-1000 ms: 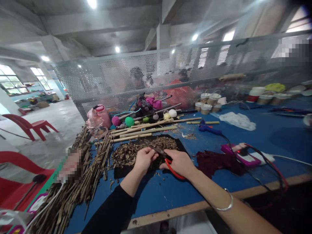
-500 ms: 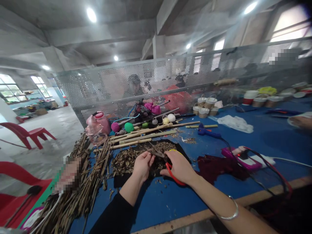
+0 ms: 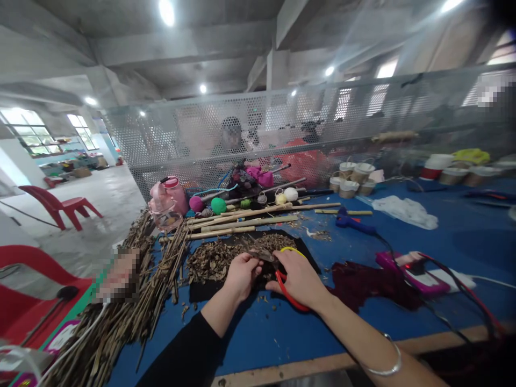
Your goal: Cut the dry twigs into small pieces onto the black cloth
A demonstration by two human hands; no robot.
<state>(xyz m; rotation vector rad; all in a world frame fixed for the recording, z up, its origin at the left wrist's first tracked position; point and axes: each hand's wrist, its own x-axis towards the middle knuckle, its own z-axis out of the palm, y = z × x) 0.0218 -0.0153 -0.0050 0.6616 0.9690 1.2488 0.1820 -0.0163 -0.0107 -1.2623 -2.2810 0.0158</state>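
Note:
My right hand (image 3: pixel 301 277) grips a pair of scissors (image 3: pixel 291 299) with red and yellow handles, the blades pointing left. My left hand (image 3: pixel 241 277) is closed in a pinch close to the blade tips. Its fingertips hide what they hold, if anything. Both hands are over a heap of dried brown plant bits (image 3: pixel 213 260) spread on a black cloth (image 3: pixel 198 293). Left of the heap lies a large bundle of dry stalks (image 3: pixel 133 306).
Bamboo sticks (image 3: pixel 250 222), yarn balls (image 3: pixel 219 206) and a pink jug (image 3: pixel 169 201) line the back. To the right are a blue glue gun (image 3: pixel 355 222), dark red cloth (image 3: pixel 371 285), a power strip (image 3: pixel 427 277) with cords, and small cups (image 3: pixel 349 188). A perforated metal screen (image 3: pixel 193 129) stands behind.
The view has turned slightly left, so the surroundings sit further right. My left fingers have come a little closer to my right hand along the blades. The scissors stay in my right hand.

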